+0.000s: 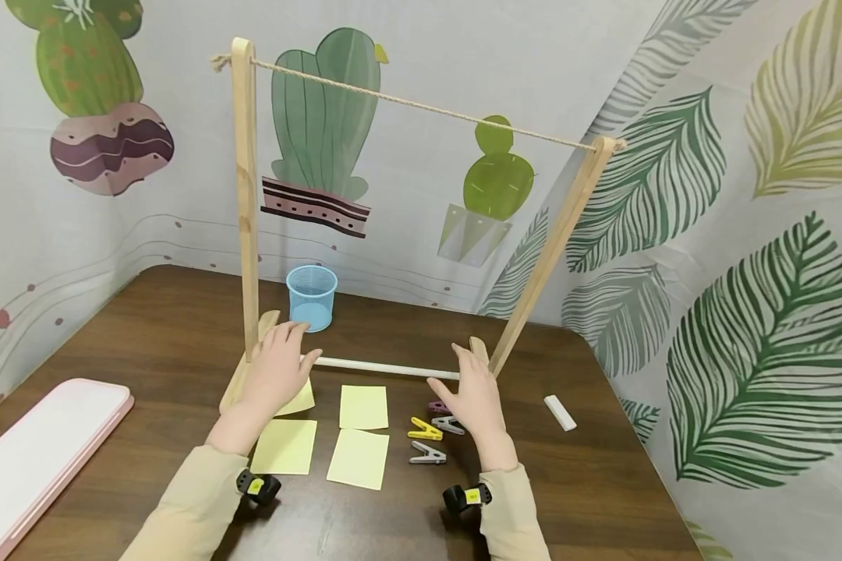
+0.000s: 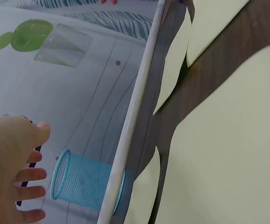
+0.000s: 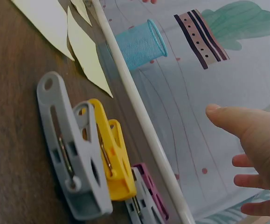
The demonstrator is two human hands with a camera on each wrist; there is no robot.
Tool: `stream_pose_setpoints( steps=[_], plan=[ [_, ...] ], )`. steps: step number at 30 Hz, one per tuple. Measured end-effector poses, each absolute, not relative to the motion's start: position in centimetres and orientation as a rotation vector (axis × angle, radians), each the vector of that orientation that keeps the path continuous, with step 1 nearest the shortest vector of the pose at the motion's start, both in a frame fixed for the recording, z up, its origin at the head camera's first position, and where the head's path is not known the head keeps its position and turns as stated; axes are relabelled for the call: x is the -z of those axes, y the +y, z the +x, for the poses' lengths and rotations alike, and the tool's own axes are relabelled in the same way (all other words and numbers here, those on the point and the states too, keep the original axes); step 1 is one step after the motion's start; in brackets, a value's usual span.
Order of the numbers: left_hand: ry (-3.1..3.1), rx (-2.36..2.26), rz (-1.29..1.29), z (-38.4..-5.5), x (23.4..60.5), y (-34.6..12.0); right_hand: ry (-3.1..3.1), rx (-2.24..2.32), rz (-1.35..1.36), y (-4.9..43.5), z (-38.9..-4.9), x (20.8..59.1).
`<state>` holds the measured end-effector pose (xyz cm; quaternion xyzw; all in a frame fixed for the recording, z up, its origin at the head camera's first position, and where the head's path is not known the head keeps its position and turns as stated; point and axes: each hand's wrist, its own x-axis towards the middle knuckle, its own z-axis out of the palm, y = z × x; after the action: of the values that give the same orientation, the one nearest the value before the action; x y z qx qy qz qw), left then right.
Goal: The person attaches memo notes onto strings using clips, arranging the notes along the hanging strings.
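Note:
My left hand [image 1: 275, 370] hovers over the left foot of a wooden frame [image 1: 247, 202], its fingers loosely spread and holding nothing. Under and beside it lie several yellow sticky notes [image 1: 363, 407]. The right hand [image 1: 474, 396] is above the frame's right side, also empty, thumb apart from the fingers. Close to its left are several clothespins: a yellow one [image 1: 425, 429], grey ones [image 3: 72, 144] and a purple one [image 3: 151, 191]. Between the hands runs the frame's white crossbar [image 1: 379, 366]. A twine line [image 1: 414, 104] joins the tops of the two posts.
A blue mesh cup [image 1: 312, 300] stands behind the crossbar, near the left post. On the right lies a small white bar [image 1: 560, 413]. A flat white case with a pink edge [image 1: 49, 460] occupies the table's left side. Patterned cloth hangs behind.

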<state>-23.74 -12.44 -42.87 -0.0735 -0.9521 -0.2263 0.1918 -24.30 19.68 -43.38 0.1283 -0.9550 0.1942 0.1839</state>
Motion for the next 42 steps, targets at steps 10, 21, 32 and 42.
stream_pose_setpoints(
  steps=[10, 21, 32, 42],
  plan=[
    [-2.721, 0.701, -0.283, -23.8, 42.9, -14.3, -2.727, -0.648, 0.326, 21.1, -24.7, 44.5],
    [-2.955, 0.807, -0.368, -24.6, 43.6, -16.7, -2.739, -0.732, 0.383, 22.2, -25.0, 45.2],
    [-3.061, 0.787, -0.466, -24.7, 43.9, -17.0, -2.815, -0.787, 0.502, 22.6, -25.2, 45.6],
    [-3.116, 0.781, -0.471, -24.8, 44.3, -17.0, -2.911, -0.763, 0.635, 22.5, -25.5, 45.9]
  ],
)
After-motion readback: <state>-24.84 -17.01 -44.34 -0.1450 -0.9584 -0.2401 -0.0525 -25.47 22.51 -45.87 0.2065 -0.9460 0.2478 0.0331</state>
